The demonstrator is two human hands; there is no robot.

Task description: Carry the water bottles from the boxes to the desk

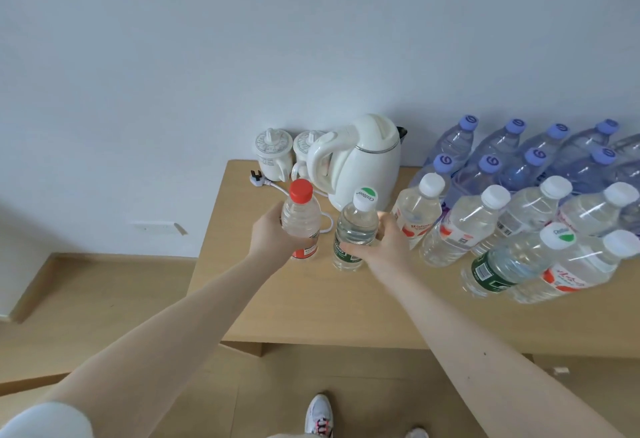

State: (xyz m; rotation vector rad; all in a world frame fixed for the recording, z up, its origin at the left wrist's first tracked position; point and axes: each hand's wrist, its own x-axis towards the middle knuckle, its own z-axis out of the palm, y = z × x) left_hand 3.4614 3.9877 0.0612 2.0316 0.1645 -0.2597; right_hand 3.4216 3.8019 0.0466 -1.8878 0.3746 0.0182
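The green-and-white cap (365, 195) reads "Cestbon"; the purple caps (446, 160) each bear a mark like "6".

Likely a hotel or guest room: white kettle (367, 163) and lidded mugs (272, 153) on a wooden desk (311, 299).

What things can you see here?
Red-capped bottle: one, clear, in the left hand.
Green-labelled bottle: one, clear, in the right hand.
Second green-labelled bottle: one, clear, desk front right.
White-capped bottles: five, clear, desk right.
Purple-capped bottles: at least eight, bluish, back right.
Kettle: one, white, back of desk.
Lidded cups: two, white, behind kettle's handle.
Plug: one, white, by cups.
Desk: one, light wood, by wall.
Shoes: two, mostly white, floor below.
Hands: two, bare, each holding a bottle.
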